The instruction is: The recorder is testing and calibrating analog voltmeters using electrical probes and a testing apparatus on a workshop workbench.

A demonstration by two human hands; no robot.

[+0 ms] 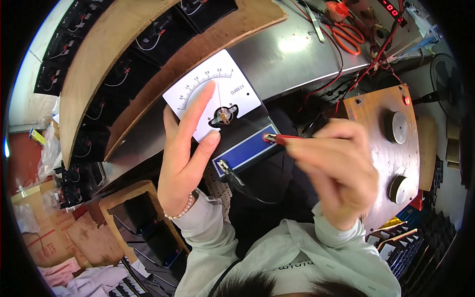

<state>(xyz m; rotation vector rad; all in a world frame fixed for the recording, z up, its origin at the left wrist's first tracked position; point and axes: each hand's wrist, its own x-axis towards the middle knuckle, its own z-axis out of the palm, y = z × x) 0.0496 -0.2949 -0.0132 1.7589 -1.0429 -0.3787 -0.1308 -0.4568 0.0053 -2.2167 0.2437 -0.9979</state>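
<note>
An analog panel meter (239, 72) with a white dial, a thin needle and a blue strip (246, 152) along its near side is tilted in front of me. My left hand (180, 161) grips its left side, index finger and thumb lying over the dial. My right hand (339, 168), slightly blurred, pinches a red alligator clip (278, 139) whose tip touches the terminal at the strip's right end. At the strip's left end a black-wired alligator clip (225, 168) sits on the other terminal, with no hand on it.
Black meter housings (163, 37) stand in curved wooden trays (94, 47) at the upper left. To the right is a wooden box (381, 168) with two metal knobs and a red light. Orange-handled scissors (349, 42), tweezers (314, 22) and red wires lie at the back right.
</note>
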